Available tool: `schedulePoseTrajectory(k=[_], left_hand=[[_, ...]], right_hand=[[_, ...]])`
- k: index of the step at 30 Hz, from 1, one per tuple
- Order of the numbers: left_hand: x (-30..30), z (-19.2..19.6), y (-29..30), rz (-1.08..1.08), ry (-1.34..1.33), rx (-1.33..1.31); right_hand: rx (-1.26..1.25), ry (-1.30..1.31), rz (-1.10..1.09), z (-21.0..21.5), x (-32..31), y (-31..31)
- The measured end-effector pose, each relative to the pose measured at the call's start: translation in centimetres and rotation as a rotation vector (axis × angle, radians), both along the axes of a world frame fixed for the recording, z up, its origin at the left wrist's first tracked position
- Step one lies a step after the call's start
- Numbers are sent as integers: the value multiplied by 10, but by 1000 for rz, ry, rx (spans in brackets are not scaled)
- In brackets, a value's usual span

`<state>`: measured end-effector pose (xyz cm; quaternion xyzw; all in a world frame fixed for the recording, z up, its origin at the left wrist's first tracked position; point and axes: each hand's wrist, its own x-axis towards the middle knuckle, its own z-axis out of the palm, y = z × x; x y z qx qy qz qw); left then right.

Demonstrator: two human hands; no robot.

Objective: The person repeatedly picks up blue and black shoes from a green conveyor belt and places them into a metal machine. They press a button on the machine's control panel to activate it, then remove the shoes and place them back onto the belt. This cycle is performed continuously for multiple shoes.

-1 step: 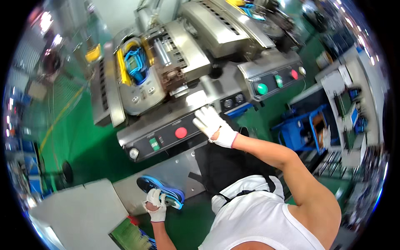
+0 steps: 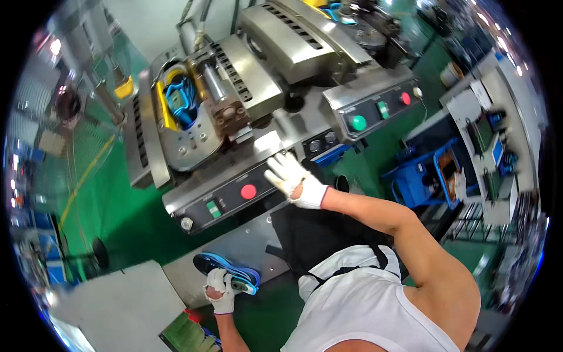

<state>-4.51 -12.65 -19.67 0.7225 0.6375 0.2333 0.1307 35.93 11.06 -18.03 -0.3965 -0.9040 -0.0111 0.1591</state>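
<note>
Blue-and-black shoe (image 2: 241,273) stays gripped in the left hand (image 2: 220,293); the right hand (image 2: 295,183), spread and empty, has barely shifted by the control panel (image 2: 230,200), so work seems unadvanced.

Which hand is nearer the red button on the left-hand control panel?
Right. The right hand is spread open just right of the red button; the left hand is farther, below it in view, holding the blue shoe.
</note>
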Motion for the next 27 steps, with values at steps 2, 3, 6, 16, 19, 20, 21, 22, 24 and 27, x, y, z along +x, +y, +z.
schedulePoseTrajectory(k=[2, 3, 6, 16, 19, 20, 21, 22, 24, 27], left_hand=[[21, 28, 23, 66, -57, -63], [29, 36, 31, 81, -76, -60], [78, 67, 67, -105, -136, 16], [392, 158, 157, -872, -338, 26], [497, 190, 158, -1248, -407, 64], [528, 203, 156, -1345, -466, 131], [553, 215, 152, -1429, -518, 205], [571, 226, 144, -1487, -552, 147], [598, 236, 132, -1604, -662, 164], [606, 227, 123, -1722, -575, 162]], right_hand=[[-235, 91, -28, 36, -12, -7], [-362, 93, -40, 57, -13, -15], [-739, 273, 33, 68, 28, -66], [-574, 1029, -386, 60, 147, -229], [-143, 911, -831, 90, 181, -263], [-73, 1117, -913, 99, 190, -271], [-2, 1327, -975, 105, 203, -276], [103, 1429, -1000, 99, 228, -275], [281, 1662, -1088, 96, 283, -267], [504, 1624, -1339, 95, 386, -245]])
